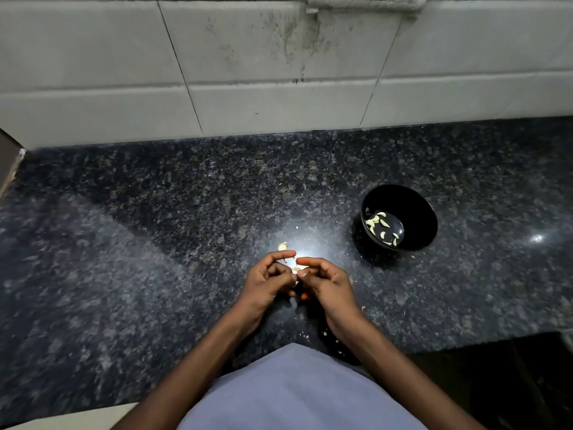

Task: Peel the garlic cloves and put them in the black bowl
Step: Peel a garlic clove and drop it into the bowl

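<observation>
I hold a garlic clove (296, 270) pinched between both hands, my left hand (269, 282) and right hand (325, 282) meeting over the dark surface (155, 212), fingers (283, 255) curled in around it. I cannot tell which way its long axis runs. The black bowl (415, 200), already holding peeled cloves (379, 226), lies ahead and to my right, nearer my right hand, so I judge that hand should carry it over

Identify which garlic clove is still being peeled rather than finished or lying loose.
The garlic clove pinched between the left hand and right hand. The peeled cloves lie in the black bowl; one loose piece rests untouched on the granite countertop.
</observation>
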